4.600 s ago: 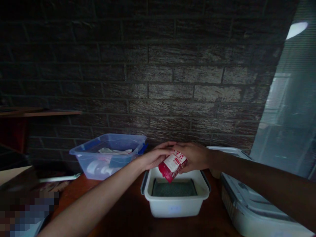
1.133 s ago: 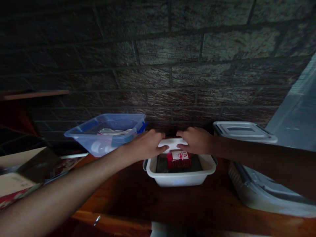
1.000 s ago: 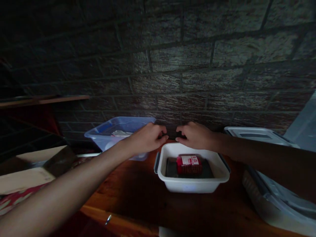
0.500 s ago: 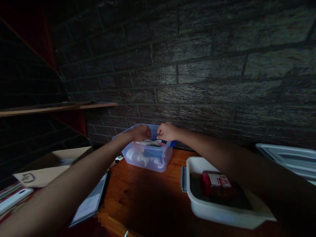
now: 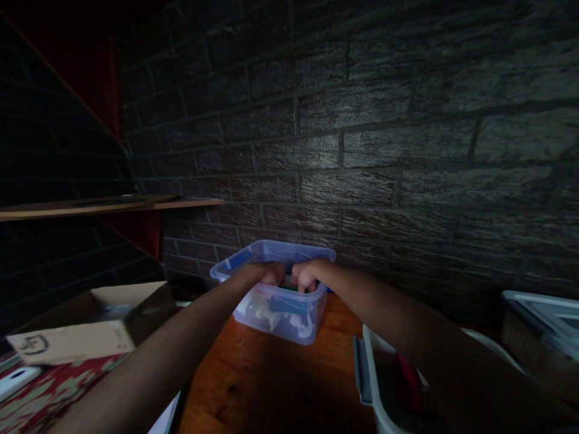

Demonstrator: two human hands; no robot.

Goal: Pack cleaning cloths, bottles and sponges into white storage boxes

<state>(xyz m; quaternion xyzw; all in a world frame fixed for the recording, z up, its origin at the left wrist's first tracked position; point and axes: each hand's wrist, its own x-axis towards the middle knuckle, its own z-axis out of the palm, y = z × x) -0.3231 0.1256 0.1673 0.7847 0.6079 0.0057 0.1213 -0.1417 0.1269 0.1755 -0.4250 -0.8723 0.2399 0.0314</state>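
Observation:
Both hands are down inside a translucent bluish plastic bin [image 5: 316,248] on the wooden table. My left hand [image 5: 272,274] has its fingers curled, and the fingertips are hidden. Close beside it, my right hand [image 5: 305,275] is closed with fingers pointing down among the contents. A dark green edge [image 5: 289,287] shows between the hands; whether they grip it I cannot tell. White items [image 5: 266,310] show through the bin's front wall. At lower right, a red packet [image 5: 407,380] lies in an open white container [image 5: 382,410], partly hidden by my right forearm.
An open cardboard box [image 5: 72,343] stands at left on a red patterned cloth [image 5: 58,386], near a white device [image 5: 18,380]. A wooden shelf [image 5: 113,206] juts out above. A lidded container [image 5: 547,313] sits far right. The brick wall [image 5: 339,144] rises behind the bin.
Earlier both hands held the red packet over the white container; it now lies inside. The hands then moved left and have sunk into the bluish bin. The view has turned left.

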